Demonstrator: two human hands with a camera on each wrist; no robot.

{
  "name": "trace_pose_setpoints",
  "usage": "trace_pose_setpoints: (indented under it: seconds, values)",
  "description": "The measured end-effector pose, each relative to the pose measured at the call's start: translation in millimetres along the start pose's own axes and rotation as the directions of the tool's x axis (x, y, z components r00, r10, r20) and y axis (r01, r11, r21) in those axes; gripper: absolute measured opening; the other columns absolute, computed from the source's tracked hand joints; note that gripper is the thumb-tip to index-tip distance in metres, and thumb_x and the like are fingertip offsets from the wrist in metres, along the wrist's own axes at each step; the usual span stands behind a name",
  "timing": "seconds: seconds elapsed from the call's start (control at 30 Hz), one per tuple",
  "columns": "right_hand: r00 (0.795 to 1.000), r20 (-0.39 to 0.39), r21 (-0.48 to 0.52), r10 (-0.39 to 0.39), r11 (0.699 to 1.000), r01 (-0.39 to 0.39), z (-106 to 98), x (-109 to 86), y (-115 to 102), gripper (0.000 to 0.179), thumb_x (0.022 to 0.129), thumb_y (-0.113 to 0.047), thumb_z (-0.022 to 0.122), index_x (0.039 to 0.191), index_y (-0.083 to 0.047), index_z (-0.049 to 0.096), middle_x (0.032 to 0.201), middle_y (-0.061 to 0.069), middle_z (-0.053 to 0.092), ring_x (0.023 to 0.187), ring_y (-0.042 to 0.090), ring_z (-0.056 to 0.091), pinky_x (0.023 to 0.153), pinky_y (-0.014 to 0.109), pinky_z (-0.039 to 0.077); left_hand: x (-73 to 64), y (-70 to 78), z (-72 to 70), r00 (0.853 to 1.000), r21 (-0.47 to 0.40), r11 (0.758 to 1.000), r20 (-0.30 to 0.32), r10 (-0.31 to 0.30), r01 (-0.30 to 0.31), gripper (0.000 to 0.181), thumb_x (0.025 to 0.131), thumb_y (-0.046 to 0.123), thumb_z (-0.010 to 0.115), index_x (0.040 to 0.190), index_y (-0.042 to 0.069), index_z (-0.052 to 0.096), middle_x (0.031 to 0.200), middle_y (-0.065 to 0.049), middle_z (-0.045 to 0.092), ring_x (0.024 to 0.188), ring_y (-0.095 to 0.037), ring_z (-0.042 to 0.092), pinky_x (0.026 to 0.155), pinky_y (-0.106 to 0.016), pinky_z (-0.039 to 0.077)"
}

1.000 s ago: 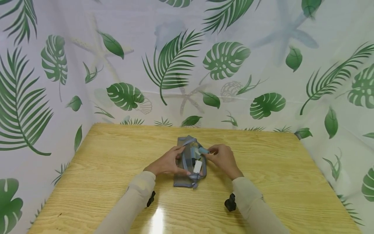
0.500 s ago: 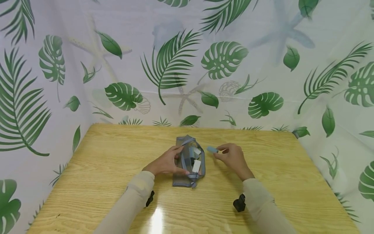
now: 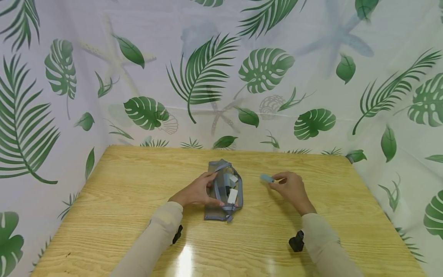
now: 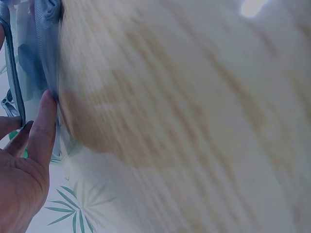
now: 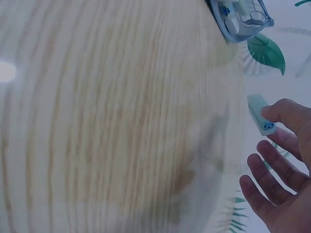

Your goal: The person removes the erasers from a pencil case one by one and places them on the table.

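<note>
One pinch from your right grip [image 3: 290,189] holds a pale-blue block [image 3: 267,178], lower right of center in the head frame; your left grip [image 3: 196,191] clasps a gray-blue mesh pouch [image 3: 222,188] at lower center, its mouth gaping around a white block [image 3: 233,196], above the wood-grain tabletop [image 3: 138,181].

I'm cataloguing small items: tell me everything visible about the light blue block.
The light blue block is small, oblong and flat-sided, with dark blue marks at one end; its material is unclear. The right hand pinches that end between thumb and finger, the other pointing left toward the pouch, clear of it.
</note>
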State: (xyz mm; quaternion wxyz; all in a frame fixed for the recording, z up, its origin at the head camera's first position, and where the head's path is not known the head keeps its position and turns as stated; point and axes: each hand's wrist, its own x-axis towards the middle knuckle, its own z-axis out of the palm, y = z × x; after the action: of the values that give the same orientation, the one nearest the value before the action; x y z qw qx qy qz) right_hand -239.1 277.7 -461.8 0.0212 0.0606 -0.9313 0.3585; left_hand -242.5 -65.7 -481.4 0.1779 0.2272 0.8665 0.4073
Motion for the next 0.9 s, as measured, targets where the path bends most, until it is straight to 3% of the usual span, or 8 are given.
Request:
trace_pose_setpoints:
  seconds: [0.57,0.9]
  values:
    - [1.0,-0.009,-0.01,0.012,1.0,-0.012,-8,-1.6,24,0.033,0.092,-0.02,0.078,0.112,0.005,0.075,0.116,0.027,0.068,0.095,0.039,0.068,0.072,0.046,0.06,-2.0,0.8,-0.6,1.0,-0.013,1.0,0.0,-0.012,0.012,0.113,0.079,0.043,0.088,0.162,0.007,0.02,0.165,-0.013,0.021,0.136,-0.032,0.047,0.109,-0.043,0.044]
    - [0.998,-0.01,-0.033,0.059,0.998,-0.059,-13,0.6,35,0.036,0.095,-0.02,0.074,0.118,0.007,0.072,0.116,0.028,0.069,0.099,0.042,0.068,0.075,0.047,0.06,-3.2,2.1,-1.9,1.0,-0.011,1.0,0.014,-0.014,0.014,0.113,0.079,0.043,0.087,0.162,0.007,0.019,0.165,-0.013,0.019,0.138,-0.033,0.045,0.109,-0.044,0.044]
